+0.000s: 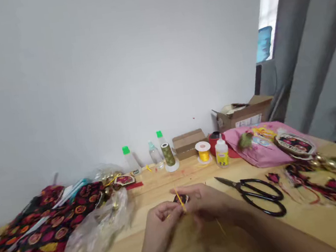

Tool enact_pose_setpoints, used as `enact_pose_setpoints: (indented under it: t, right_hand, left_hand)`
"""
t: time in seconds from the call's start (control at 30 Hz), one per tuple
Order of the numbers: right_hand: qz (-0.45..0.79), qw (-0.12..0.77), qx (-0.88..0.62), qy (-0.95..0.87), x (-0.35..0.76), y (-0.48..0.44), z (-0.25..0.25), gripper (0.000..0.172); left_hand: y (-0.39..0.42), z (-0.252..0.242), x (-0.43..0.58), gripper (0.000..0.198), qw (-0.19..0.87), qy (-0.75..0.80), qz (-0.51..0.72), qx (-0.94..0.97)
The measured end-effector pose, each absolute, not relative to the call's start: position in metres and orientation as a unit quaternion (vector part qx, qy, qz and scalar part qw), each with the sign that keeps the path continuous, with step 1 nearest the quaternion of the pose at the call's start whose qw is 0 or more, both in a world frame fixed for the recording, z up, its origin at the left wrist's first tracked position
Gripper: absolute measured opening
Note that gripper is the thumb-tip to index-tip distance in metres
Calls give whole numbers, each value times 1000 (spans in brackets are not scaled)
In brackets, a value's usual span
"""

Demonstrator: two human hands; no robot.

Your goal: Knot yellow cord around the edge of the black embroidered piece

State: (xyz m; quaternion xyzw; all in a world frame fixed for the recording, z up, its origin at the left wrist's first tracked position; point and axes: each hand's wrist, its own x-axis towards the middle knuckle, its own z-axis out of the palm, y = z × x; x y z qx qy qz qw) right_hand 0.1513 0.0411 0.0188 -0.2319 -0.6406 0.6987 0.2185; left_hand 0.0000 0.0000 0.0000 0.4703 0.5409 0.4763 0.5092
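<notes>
Low over the wooden table, my two hands meet around a small dark patterned fabric piece (180, 199). A yellow cord (180, 197) crosses its front. My left hand (165, 219) is closed, thumb and fingers pinching the cord near the piece's lower edge. Behind and beside the piece, my right hand (202, 199) wraps its fingers around it. The cord's loose end hangs below my right wrist. To the right of that hand lie black-handled scissors (254, 193), blades pointing left.
A yellow cord spool (203, 153), a glue bottle (222, 152) and a green thread cone (168, 156) stand along the wall. Patterned fabric (54, 224) and a clear plastic bag (92, 231) lie left. A pink cloth (250, 153) and fabric scraps (323, 185) lie right.
</notes>
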Motion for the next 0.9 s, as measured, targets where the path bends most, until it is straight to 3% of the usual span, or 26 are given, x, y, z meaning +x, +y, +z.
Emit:
enact_pose_setpoints:
  t: [0.1, 0.27, 0.5, 0.7, 0.9]
  right_hand:
    - [591, 262, -278, -710, 143, 39, 10, 51]
    - [341, 322, -320, -823, 148, 40, 13, 20]
    - [120, 321, -355, -870, 155, 46, 15, 18]
    - [120, 346, -318, -875, 153, 50, 9, 20]
    - [177, 379, -341, -842, 149, 53, 5, 17]
  left_hand:
    - [4, 12, 3, 21, 509, 540, 490, 457]
    - [8, 26, 9, 21, 500, 546, 484, 467]
    - [11, 28, 19, 26, 475, 571, 471, 476]
    - [12, 24, 3, 27, 514, 571, 473, 431]
    - [19, 24, 1, 23, 460, 604, 482, 437]
